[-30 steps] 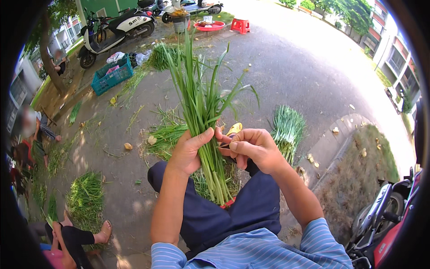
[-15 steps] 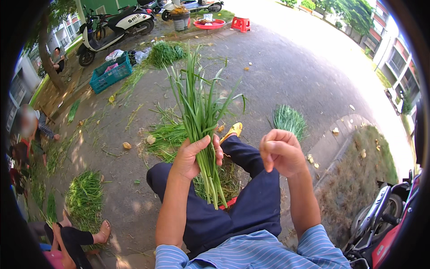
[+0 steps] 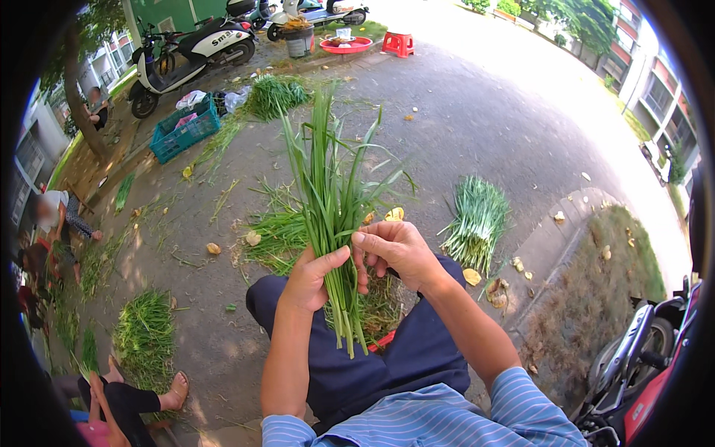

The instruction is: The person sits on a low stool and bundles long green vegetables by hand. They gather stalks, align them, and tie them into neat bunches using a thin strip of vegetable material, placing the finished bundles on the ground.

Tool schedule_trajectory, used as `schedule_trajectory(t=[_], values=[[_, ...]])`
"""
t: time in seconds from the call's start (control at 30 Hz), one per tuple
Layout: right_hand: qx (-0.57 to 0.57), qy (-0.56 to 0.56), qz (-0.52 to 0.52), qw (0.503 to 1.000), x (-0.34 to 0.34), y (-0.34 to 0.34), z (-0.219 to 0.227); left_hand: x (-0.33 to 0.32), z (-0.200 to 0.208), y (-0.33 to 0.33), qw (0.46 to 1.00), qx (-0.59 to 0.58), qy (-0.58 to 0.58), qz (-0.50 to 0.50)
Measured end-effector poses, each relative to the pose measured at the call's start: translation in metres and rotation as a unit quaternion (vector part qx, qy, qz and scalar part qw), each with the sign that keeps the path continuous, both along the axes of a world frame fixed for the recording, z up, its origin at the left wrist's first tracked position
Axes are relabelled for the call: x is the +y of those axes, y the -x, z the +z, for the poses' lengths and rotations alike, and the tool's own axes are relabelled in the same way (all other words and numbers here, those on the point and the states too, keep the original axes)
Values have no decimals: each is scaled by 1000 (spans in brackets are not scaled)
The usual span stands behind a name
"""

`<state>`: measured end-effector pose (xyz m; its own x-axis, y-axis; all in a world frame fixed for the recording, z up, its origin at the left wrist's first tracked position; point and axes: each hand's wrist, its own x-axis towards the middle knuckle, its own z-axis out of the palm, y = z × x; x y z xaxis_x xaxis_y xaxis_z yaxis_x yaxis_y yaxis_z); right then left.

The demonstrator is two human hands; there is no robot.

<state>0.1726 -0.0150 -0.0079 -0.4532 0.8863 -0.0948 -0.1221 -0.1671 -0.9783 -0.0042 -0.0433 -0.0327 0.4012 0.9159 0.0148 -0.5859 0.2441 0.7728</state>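
My left hand [image 3: 316,277] is closed round a bunch of green garlic chives [image 3: 334,197], held upright above my lap, leaves fanning out at the top and pale stalks hanging below. At the right side of the bunch is my right hand [image 3: 395,252], thumb and forefinger pinched together beside the left fingertips; what lies between them is hidden. Behind the bunch, a loose heap of chives [image 3: 279,235] lies on the ground. To the right of my knee is a tidier pile of chives [image 3: 477,220], stalks toward me.
A grass pile [image 3: 145,335] lies at left, near a seated person's sandalled foot [image 3: 177,391]. Farther off stand a teal crate [image 3: 182,136], a scooter [image 3: 197,56], a red basin [image 3: 346,46] and a red stool [image 3: 398,42]. A parked motorbike [image 3: 648,357] is close on the right.
My right hand has moved left and inward, from apart at the right to the edge of the bunch. My right leg has drawn in, uncovering more of the right-hand pile.
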Motion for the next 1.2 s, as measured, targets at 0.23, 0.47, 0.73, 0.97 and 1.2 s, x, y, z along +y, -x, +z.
schedule_trajectory(t=[0.23, 0.47, 0.73, 0.97, 1.2], values=[[4, -3, 24, 1000, -1, -4, 4, 0, -10, 5, 999, -19, 40, -19], [100, 58, 11, 993, 12, -18, 13, -3, -12, 4, 997, -27, 73, -26], [173, 16, 13, 985, 32, -47, 58, 0, -17, 5, 994, -79, 47, -62], [149, -94, -14, 984, 45, -68, 115, 8, -3, 6, 994, -86, 12, -62], [130, -200, -23, 971, 35, -81, 175, 25, 56, -1, 992, -69, -86, -64]])
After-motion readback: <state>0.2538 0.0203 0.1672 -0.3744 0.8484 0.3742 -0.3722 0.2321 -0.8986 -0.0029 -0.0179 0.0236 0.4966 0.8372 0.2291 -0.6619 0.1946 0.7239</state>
